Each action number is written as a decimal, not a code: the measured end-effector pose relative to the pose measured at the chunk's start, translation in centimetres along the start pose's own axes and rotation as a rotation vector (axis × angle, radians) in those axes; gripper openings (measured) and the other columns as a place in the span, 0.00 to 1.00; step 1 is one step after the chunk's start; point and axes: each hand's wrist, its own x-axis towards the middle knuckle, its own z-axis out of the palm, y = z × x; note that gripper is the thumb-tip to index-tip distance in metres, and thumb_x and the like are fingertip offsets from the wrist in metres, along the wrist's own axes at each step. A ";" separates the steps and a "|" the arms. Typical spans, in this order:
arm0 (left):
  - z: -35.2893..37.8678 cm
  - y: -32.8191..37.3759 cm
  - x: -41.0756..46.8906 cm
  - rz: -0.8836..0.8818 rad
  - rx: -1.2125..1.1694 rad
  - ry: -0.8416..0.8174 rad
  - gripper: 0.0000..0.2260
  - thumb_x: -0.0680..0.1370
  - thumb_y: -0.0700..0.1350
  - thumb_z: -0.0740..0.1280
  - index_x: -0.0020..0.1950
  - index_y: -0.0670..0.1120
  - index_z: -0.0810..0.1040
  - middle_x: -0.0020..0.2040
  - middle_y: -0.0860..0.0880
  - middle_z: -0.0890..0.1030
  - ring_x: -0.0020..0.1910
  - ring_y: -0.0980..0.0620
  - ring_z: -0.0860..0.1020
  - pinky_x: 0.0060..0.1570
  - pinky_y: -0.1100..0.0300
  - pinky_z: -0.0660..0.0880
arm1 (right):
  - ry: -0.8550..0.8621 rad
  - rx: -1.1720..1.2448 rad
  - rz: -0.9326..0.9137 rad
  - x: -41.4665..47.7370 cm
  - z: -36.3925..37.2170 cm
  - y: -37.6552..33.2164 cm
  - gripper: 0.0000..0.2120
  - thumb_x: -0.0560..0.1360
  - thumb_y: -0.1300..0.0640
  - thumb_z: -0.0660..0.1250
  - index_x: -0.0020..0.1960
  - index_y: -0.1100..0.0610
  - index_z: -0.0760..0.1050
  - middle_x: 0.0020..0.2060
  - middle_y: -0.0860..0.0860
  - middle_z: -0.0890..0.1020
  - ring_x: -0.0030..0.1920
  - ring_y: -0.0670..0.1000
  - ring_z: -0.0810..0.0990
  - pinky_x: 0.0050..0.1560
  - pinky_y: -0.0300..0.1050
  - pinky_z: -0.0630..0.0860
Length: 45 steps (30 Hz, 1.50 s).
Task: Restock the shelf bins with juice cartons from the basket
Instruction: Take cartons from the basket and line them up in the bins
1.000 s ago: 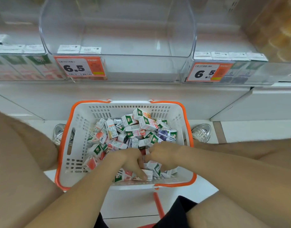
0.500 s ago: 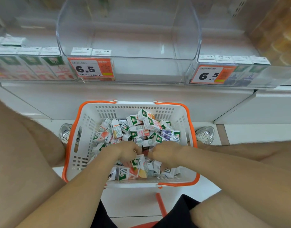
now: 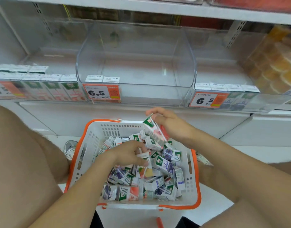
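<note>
The right hand [image 3: 168,125] is raised over the far rim of the basket [image 3: 198,186], a little right of centre in the frame. Its thumb and fingers are closed on the top end of a peach carton [image 3: 153,131], which hangs tilted. The left hand [image 3: 129,152] is down in the heap of cartons [image 3: 164,165], and its fingers are curled on a second carton [image 3: 144,156]. Blur hides how firm that hold is.

These look like small, light drink boxes. They are stiff along the edges and softer on the broad faces, and the coating is slick, so a hold across the two narrow sides should be safer than squeezing the faces. The glued-on straws could snag on neighbouring cartons.

Above, the middle bin [image 3: 136,51] is nearly bare, with two cartons behind its price label [image 3: 101,92]. The left bin [image 3: 55,63] already holds peach cartons, and the right bin [image 3: 265,102] holds purple ones.
</note>
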 end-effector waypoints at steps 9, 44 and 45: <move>-8.3 7.5 -8.4 0.289 -0.395 0.445 0.08 0.78 0.49 0.76 0.55 0.50 0.83 0.48 0.47 0.84 0.45 0.50 0.84 0.46 0.54 0.80 | 0.212 0.065 -0.136 -2.8 -0.8 -6.7 0.26 0.66 0.50 0.85 0.57 0.51 0.74 0.43 0.48 0.87 0.34 0.44 0.81 0.33 0.39 0.75; -20.4 13.8 -5.8 0.214 0.152 0.905 0.10 0.76 0.61 0.72 0.51 0.57 0.84 0.39 0.58 0.84 0.37 0.62 0.80 0.34 0.65 0.73 | 0.166 -0.407 -0.136 7.4 -6.5 -16.7 0.19 0.77 0.52 0.76 0.54 0.67 0.77 0.44 0.65 0.86 0.36 0.57 0.85 0.34 0.49 0.77; -20.3 13.6 -5.3 0.209 0.231 0.921 0.13 0.75 0.65 0.71 0.47 0.56 0.84 0.37 0.57 0.84 0.38 0.60 0.80 0.34 0.61 0.75 | 0.174 -0.422 -0.131 7.6 -6.5 -16.7 0.18 0.78 0.51 0.75 0.54 0.66 0.77 0.44 0.64 0.86 0.36 0.56 0.85 0.33 0.49 0.77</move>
